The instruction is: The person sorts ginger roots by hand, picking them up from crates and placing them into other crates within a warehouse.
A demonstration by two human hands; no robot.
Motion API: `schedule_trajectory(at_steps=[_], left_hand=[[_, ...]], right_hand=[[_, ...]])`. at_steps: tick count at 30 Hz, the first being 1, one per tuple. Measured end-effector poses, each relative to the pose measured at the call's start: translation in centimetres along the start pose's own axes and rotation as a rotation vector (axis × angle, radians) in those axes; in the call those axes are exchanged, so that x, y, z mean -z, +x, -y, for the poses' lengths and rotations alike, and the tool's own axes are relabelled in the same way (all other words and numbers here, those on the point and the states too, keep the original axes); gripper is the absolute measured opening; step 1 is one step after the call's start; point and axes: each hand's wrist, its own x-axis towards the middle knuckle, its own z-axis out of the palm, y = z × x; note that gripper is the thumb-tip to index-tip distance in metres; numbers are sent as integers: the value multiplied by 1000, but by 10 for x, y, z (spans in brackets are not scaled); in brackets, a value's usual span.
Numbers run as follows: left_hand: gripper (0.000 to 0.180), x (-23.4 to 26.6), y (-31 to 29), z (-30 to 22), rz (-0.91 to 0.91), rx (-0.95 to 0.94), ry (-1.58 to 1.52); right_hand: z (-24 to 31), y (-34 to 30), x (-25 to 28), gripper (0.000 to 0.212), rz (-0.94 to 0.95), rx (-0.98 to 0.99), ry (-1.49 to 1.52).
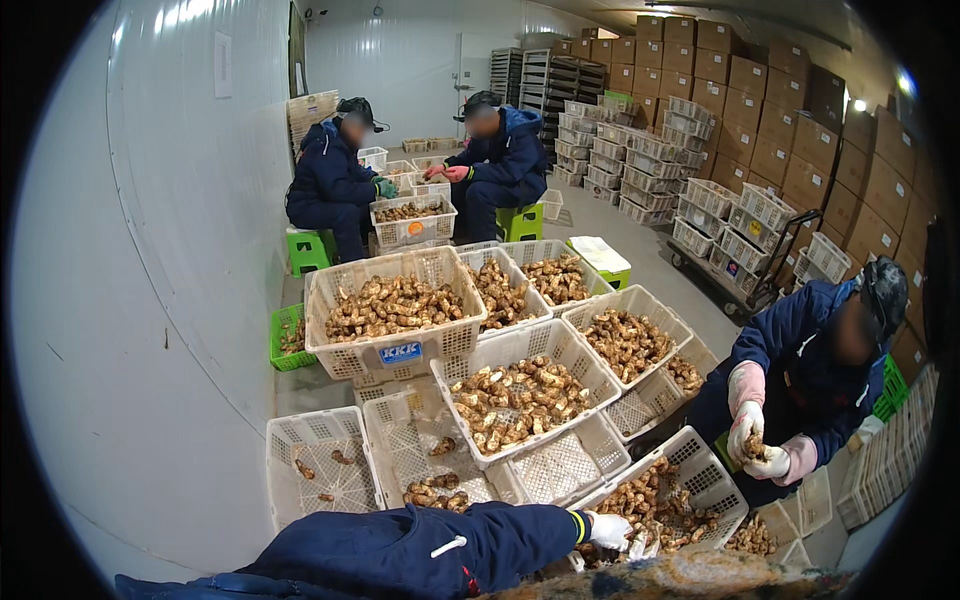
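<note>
My left arm, in a dark blue sleeve with a yellow stripe at the cuff, reaches across the lower edge to the right. My left hand (609,531), in a white glove, is at the left side of a white plastic crate (716,470) of brown mushrooms (655,500). Its fingers look curled down among the mushrooms, and what they hold cannot be made out. Small pale pieces lie just beside the fingertips. No part of my right hand can be picked out. A fuzzy brown patch covers the lower edge of the view there.
More mushroom crates (468,335) stand ahead, some stacked. A crate with a few mushrooms (278,425) is at left. At right a co-worker (800,370) in white gloves holds a mushroom; two others (330,185) sit behind. Stacked crates, a trolley (725,290) and cartons (780,140) line the right.
</note>
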Motion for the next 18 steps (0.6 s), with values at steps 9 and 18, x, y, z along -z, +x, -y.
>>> schedule_trajectory(at_steps=[9,18], left_hand=[[48,9,-14,-13,93,148,-68],[36,-18,8,25,-84,86,31]], right_hand=[[45,24,34,61,466,-783,569],[32,12,15,67,302,-340,257]])
